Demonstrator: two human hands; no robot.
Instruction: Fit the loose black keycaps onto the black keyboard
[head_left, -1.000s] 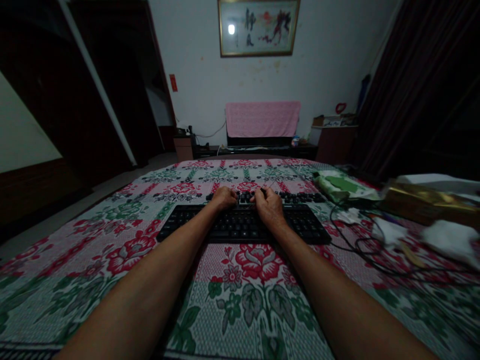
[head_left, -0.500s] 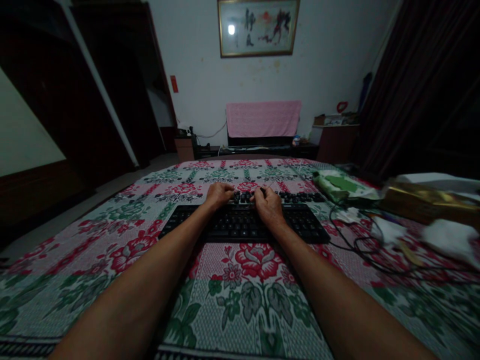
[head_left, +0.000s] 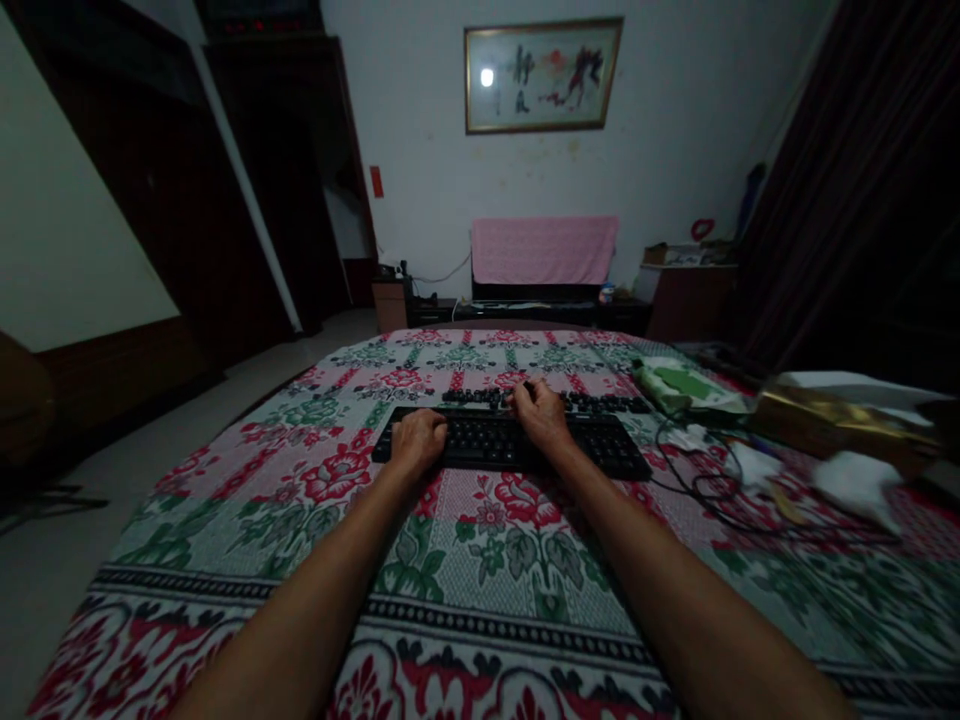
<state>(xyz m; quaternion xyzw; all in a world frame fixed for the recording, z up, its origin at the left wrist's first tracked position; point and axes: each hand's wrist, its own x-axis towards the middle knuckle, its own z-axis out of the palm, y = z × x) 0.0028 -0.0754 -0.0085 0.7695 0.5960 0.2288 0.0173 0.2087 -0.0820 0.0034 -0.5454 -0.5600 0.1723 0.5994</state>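
Note:
A black keyboard [head_left: 480, 445] lies on the flowered tablecloth. Behind it runs a row of small loose black keycaps [head_left: 604, 403]. My left hand [head_left: 418, 438] is over the keyboard's left end, its fingers curled down onto the keys; whatever they hold, if anything, is hidden. My right hand [head_left: 538, 412] is above the keyboard's far edge, close to the keycap row. A small black piece, which looks like a keycap, shows between its pinched thumb and fingers.
To the right, a black cable [head_left: 705, 492] loops beside crumpled white tissues [head_left: 855, 485]. Beyond are a green-and-white packet [head_left: 690, 385] and a gold tissue box [head_left: 832, 415]. The patterned tablecloth [head_left: 517, 560] covers the table. A pink cloth [head_left: 544, 250] hangs by the far wall.
My left hand has moved from the keycap row back and left onto the keyboard's left end. My right hand has stayed near the row. The camera view has shifted.

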